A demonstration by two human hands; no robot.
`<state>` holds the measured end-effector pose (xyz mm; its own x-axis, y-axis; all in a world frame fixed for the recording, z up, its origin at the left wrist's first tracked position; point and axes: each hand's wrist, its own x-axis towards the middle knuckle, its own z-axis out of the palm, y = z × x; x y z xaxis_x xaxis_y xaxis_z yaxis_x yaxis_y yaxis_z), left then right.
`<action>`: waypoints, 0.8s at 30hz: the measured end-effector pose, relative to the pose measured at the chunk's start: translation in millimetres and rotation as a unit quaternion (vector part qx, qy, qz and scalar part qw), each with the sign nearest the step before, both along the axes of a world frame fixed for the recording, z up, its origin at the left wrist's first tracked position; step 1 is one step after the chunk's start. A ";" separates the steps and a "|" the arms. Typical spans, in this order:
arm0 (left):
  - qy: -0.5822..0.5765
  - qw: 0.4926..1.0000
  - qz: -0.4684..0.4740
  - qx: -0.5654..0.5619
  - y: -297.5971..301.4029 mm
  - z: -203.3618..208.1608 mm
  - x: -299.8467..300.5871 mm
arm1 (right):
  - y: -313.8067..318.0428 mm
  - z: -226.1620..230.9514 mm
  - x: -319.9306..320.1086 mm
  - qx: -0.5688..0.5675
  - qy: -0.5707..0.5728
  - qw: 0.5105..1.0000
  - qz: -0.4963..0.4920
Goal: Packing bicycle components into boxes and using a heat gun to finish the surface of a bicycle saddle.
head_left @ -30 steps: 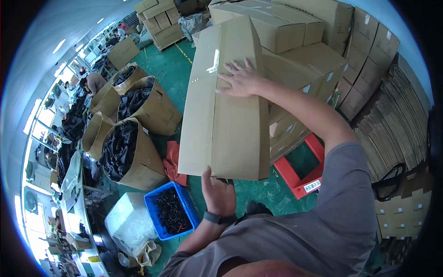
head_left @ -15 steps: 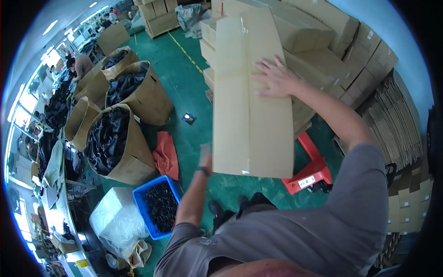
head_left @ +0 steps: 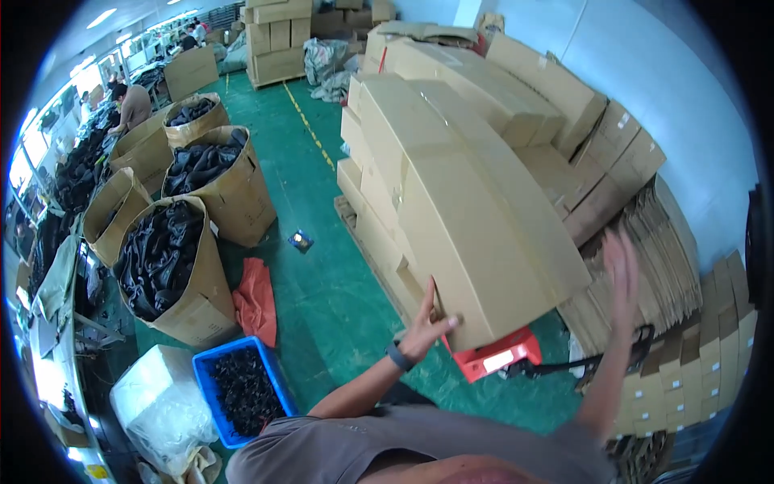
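Observation:
A long taped cardboard box (head_left: 492, 226) lies tilted on top of other boxes, its near end toward me. At the lower corner of its left side is my left hand (head_left: 427, 329), index finger and thumb spread against the cardboard, not wrapped around it. My right hand (head_left: 621, 270) is raised to the right of the box, apart from it, with fingers stretched out and slightly blurred; nothing shows in it. Beneath the box's near end, part of a red pallet jack (head_left: 493, 359) shows, its black handle reaching right.
More boxes (head_left: 463, 85) are stacked behind along the wall. Flattened cardboard (head_left: 653, 258) leans at the right. Cartons of black items (head_left: 173, 258), a red cloth (head_left: 255, 302) and a blue crate (head_left: 270, 371) of small black pieces stand left. Another person (head_left: 135, 105) bends over a far-left table.
The long box has gone from standing up before me to lying tilted on the stack. My right hand has left its face and moved right; my left hand has come to its lower corner.

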<state>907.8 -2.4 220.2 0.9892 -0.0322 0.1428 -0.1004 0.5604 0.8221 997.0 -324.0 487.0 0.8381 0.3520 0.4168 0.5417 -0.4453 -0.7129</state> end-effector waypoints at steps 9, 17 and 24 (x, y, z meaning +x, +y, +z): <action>-0.018 0.988 -0.075 0.136 -66.3 39.4 119.6 | -17.5 -335.5 39.6 0.338 0.035 0.885 -0.318; 0.068 0.983 0.163 -0.042 -18.0 -70.4 346.3 | -17.6 -306.8 142.2 0.550 0.057 0.832 -0.030; 0.083 0.921 0.379 -0.014 63.0 -45.8 570.4 | 5.5 -332.9 270.5 0.547 0.154 0.820 -0.075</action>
